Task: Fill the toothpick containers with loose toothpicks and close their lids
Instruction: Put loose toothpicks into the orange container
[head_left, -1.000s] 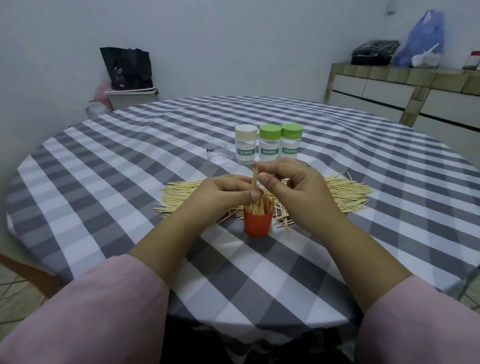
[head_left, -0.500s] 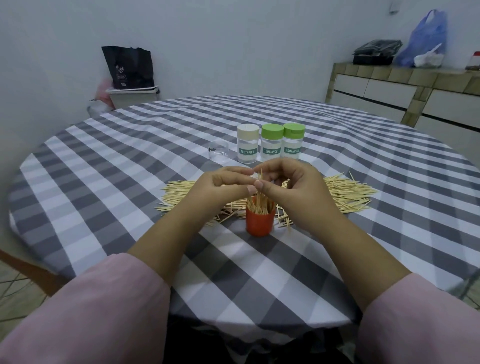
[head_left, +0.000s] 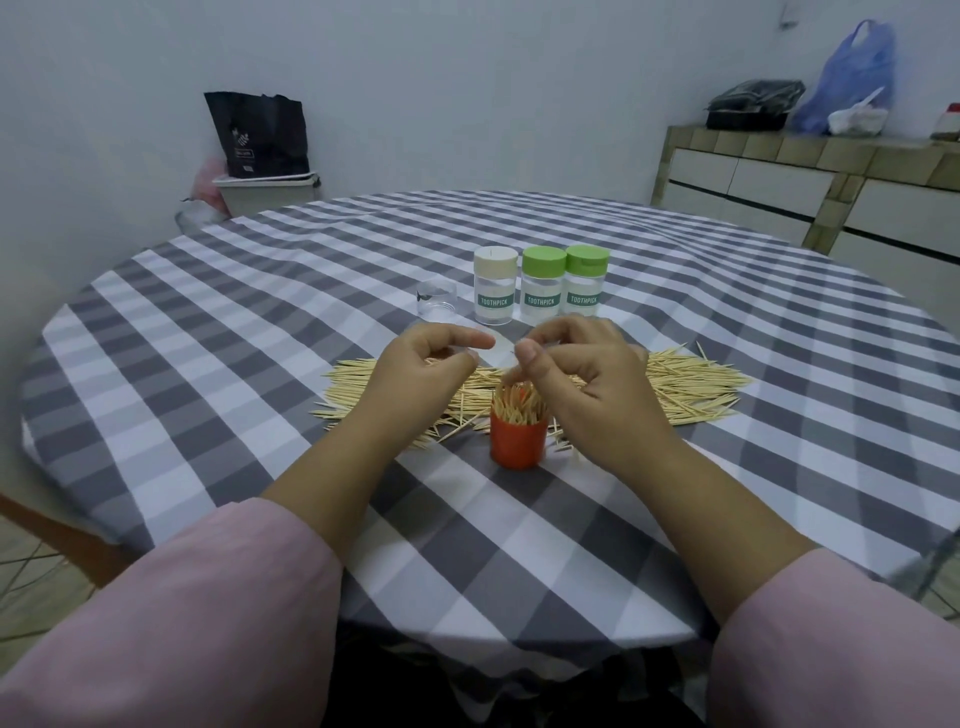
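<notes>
An orange container (head_left: 518, 439) is set upright on the checked tabletop (head_left: 291, 364), packed with toothpicks (head_left: 519, 402) standing on end, its top uncovered. Just behind it, a broad heap of loose toothpicks (head_left: 691, 382) is spread flat across the cloth. The left hand (head_left: 423, 371) is held above the heap with its fingers loosely curled and nothing seen between them, so its grip is released. The right hand (head_left: 584, 382) is raised over the orange container with thumb and forefinger brought together; whether a toothpick is pinched there cannot be told. Further back, three labelled jars are lined up touching: one with a cream lid (head_left: 495, 260), two with green lids (head_left: 543, 261) (head_left: 587, 259). A clear cap (head_left: 437, 298) is placed just left of them.
</notes>
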